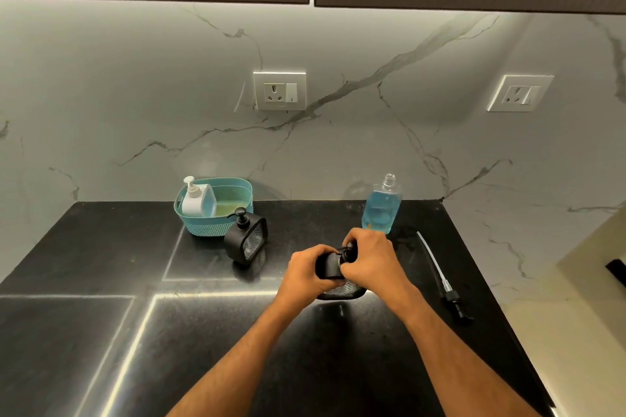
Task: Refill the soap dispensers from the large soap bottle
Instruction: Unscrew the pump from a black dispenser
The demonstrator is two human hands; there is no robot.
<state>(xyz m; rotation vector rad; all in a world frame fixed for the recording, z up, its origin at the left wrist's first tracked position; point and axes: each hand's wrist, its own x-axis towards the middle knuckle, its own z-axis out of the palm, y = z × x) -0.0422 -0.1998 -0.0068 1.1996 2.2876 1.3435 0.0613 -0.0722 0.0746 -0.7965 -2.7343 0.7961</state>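
Dispenser (328,267) mostly hidden by gripping left hand (306,272) and right hand (367,259)

Black counter (101,247): teal basket (216,225) at the back edge, black dispenser (245,240) just before it, open blue soap bottle (381,210) back right, loose pump (440,278) along the right edge.

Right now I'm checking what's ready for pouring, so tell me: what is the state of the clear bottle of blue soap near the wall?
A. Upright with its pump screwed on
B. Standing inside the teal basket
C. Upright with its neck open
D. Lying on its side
C: the bottle of blue soap stands upright on the black counter with a bare, open neck, and a loose pump with its tube lies on the counter to its right.
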